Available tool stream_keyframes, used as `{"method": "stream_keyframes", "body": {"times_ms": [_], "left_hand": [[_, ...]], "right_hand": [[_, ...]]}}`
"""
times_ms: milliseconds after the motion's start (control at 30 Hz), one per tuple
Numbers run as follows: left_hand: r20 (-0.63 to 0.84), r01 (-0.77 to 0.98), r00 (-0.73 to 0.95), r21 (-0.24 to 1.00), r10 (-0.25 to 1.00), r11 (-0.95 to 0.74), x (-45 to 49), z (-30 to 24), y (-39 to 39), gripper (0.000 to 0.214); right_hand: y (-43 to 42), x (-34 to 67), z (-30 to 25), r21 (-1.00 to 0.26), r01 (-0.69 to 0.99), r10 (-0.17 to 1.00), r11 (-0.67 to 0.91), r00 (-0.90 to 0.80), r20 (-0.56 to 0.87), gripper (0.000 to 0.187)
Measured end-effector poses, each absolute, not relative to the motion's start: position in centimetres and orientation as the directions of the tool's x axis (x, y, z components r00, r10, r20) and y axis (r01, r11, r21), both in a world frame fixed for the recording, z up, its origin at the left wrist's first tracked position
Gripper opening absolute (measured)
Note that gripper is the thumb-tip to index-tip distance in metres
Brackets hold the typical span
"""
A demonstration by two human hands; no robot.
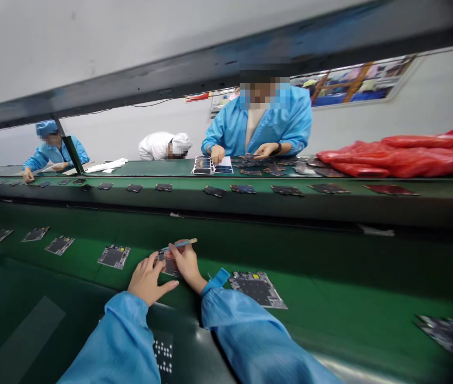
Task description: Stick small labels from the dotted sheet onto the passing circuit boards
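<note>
My right hand [189, 268] is closed around a slim pen-like stick [188, 242], light blue with a pale end. The stick's other end slants down left over a dark circuit board [171, 269], which is partly covered by my hands. At that board's left edge is my left hand [146, 280], fingers spread and thumb stretched out to the right. Its fingertips are at the board, though I cannot tell how firmly they touch. A blue band circles my right wrist. Another circuit board [259, 289] lies just right of my right forearm.
More boards, such as this one [114, 256], lie in a row along the green belt [330, 277]. A second belt behind carries further boards [164, 188]. Across it, a co-worker in blue [258, 120] handles boards beside red plastic bags [410, 152]. A metal beam [150, 80] crosses overhead.
</note>
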State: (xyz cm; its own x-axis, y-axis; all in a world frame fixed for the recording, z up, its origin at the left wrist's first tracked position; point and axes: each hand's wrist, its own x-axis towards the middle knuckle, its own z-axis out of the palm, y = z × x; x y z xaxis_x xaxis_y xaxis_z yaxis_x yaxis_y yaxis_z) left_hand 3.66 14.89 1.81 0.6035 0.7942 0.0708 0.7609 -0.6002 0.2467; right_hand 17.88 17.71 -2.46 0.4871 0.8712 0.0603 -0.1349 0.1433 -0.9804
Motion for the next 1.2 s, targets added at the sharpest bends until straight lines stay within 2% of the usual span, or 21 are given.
{"method": "stream_keyframes", "body": {"times_ms": [433, 700, 767, 867, 933, 1000, 1100, 1200], "left_hand": [[0.107, 0.739, 0.631, 0.219, 0.768, -0.637, 6.2, 2.4, 14.0, 0.043], [0.092, 0.728, 0.635, 0.261, 0.767, -0.634, 7.1, 3.0, 14.1, 0.042], [0.089, 0.726, 0.628, 0.289, 0.773, -0.624, 6.5, 3.8, 13.7, 0.045], [0.145, 0.734, 0.588, 0.318, 0.796, -0.600, 3.8, 4.4, 11.3, 0.046], [0.218, 0.753, 0.511, 0.352, 0.831, -0.555, 1.1, 3.7, 8.5, 0.037], [0.249, 0.771, 0.453, 0.373, 0.856, -0.516, -1.5, 2.1, 5.4, 0.033], [0.293, 0.727, 0.475, 0.400, 0.830, -0.558, -4.1, -1.2, 1.8, 0.035], [0.398, 0.682, 0.430, 0.445, 0.810, -0.581, -4.1, -3.7, 0.1, 0.036]], "right_hand": [[16.2, 19.7, -2.3, -0.982, -0.088, 0.843, 0.169, 0.530, 0.098, 0.029], [14.6, 22.0, 0.2, -0.926, -0.239, 0.733, 0.293, 0.678, 0.056, 0.038], [13.3, 23.2, 1.6, -0.900, -0.299, 0.737, 0.316, 0.675, 0.034, 0.038], [10.1, 24.2, 3.4, -0.879, -0.384, 0.801, 0.283, 0.599, -0.004, 0.039], [7.6, 24.1, 3.8, -0.876, -0.424, 0.846, 0.232, 0.532, -0.033, 0.042], [5.0, 23.4, 3.4, -0.876, -0.460, 0.896, 0.148, 0.437, -0.078, 0.042], [2.1, 21.1, 1.9, -0.879, -0.477, 0.952, -0.012, 0.262, -0.155, 0.039], [0.3, 18.4, 0.3, -0.904, -0.427, 0.985, -0.036, 0.136, -0.103, 0.037]]}}
